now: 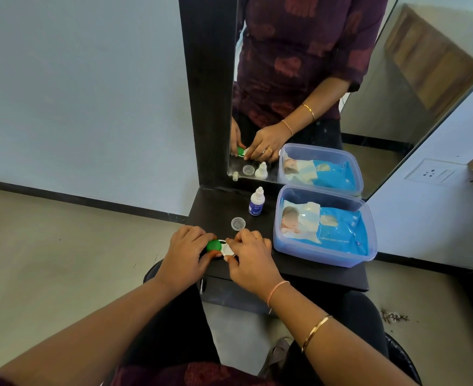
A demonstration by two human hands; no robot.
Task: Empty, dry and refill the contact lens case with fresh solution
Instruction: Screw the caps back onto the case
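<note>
Sitting at a dark counter (307, 267), a person holds a small contact lens case (219, 246) with both hands. The case rests low on the counter near its front edge, right between the two hands.

The left hand (186, 254) is curled round the green cap (212, 245) on the left side of the case. Its fingers (199, 234) and thumb are pinched on the cap.

The right hand (250, 257) holds the white round part (228, 250) on the right side. Its fingers (243, 237) are bent and clamped on that part. I cannot tell if the white part is a cap or an open cup.

Just behind the hands lies a little clear lid (238, 223). A bit farther back stands a small solution bottle (256, 202), upright, with its white top on.

To the right sits a clear plastic box (369, 246). A blue pack of baby wet wipes (338, 231) lies inside it.

A mirror (383, 87) stands at the back of the counter and shows the hands, the bottle and the box again.
</note>
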